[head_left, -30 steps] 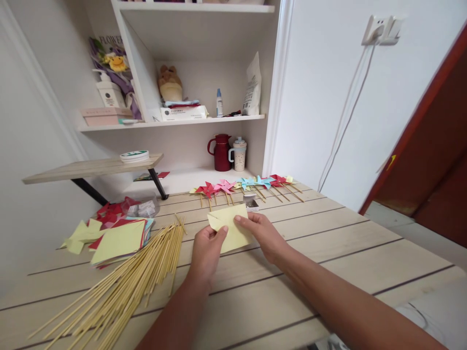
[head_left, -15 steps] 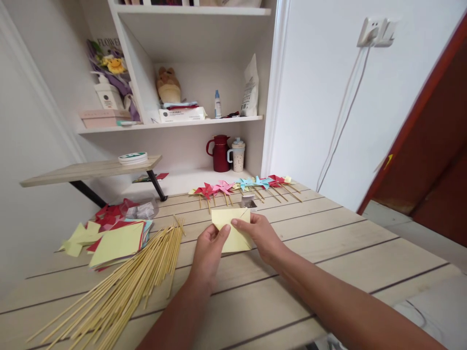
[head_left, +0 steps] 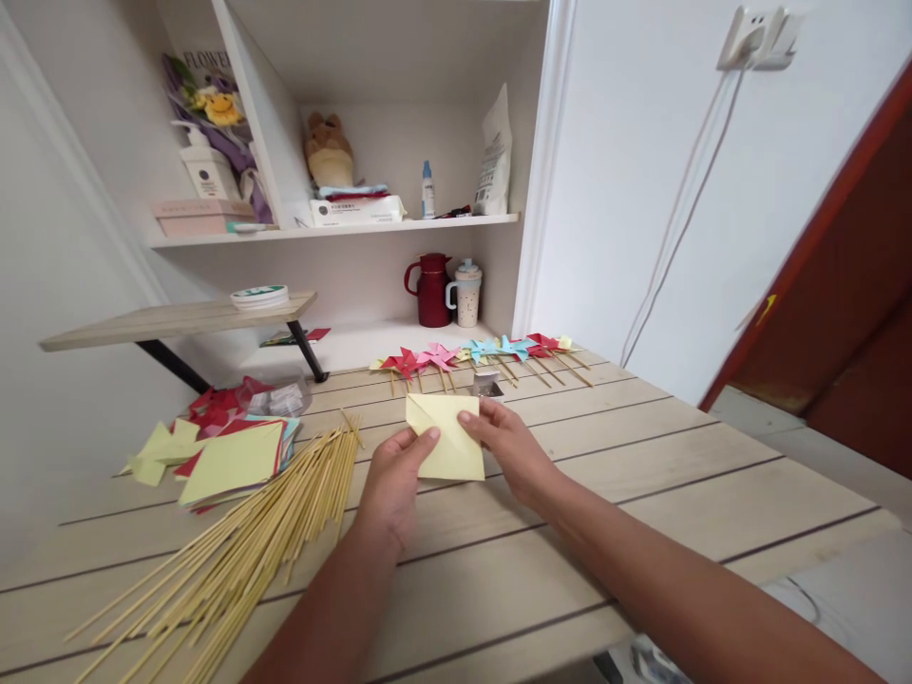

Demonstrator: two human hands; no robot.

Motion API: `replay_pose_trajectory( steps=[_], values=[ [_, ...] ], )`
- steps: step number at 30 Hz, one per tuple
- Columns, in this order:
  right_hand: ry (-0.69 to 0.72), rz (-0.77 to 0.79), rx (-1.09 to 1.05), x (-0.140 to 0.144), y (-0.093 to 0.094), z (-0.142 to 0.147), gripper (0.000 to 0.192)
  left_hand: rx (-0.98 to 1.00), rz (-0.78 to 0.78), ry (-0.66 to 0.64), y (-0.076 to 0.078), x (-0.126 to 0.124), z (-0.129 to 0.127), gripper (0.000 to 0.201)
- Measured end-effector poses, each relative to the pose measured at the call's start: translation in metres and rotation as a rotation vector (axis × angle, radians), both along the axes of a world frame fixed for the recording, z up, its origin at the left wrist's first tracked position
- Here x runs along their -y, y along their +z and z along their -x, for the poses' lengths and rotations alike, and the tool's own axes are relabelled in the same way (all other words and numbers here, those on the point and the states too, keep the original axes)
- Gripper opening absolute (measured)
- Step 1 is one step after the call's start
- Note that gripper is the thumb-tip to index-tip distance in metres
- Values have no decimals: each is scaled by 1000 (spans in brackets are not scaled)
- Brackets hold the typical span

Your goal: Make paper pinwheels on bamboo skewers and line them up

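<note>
A pale yellow square of paper (head_left: 450, 451) is held up above the table between both hands. A diagonal line runs in from its upper left corner. My left hand (head_left: 393, 470) pinches the left edge, thumb on the near face and fingers behind. At the upper right edge my right hand (head_left: 509, 445) grips the sheet the same way, its fingertips partly hidden behind it. Just beyond the paper stands a small open box (head_left: 488, 384). Several finished paper pinwheels (head_left: 438, 356) on sticks lie in a row farther back, in red, pink, blue and yellow.
Left of my hands lies a spread of thin wooden sticks (head_left: 285, 513). Beside it are a stack of coloured paper squares (head_left: 232, 461), folded yellow paper (head_left: 161, 451) and a clear container (head_left: 285, 397). A raised wooden shelf (head_left: 178, 321), a red jug (head_left: 432, 293) and a cup (head_left: 467, 294) stand behind.
The paper has turned in my hands: the diagonal line at its upper right is now at the upper left. Both hands still hold it, and the view has shifted slightly.
</note>
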State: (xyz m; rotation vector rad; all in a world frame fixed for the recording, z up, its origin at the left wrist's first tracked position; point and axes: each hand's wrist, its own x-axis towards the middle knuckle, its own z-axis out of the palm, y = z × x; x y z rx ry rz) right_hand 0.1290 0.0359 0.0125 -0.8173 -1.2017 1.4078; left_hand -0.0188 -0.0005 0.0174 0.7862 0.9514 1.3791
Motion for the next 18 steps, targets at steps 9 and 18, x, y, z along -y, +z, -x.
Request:
replay_pose_trajectory(
  steps=[9, 18],
  values=[
    [-58, -225, 9, 0, 7, -17, 36, -36, 13, 93, 8, 0, 13, 32],
    [14, -561, 432, 0, 6, -24, 17, 29, 23, 109, 11, 1, 17, 32]
  ],
)
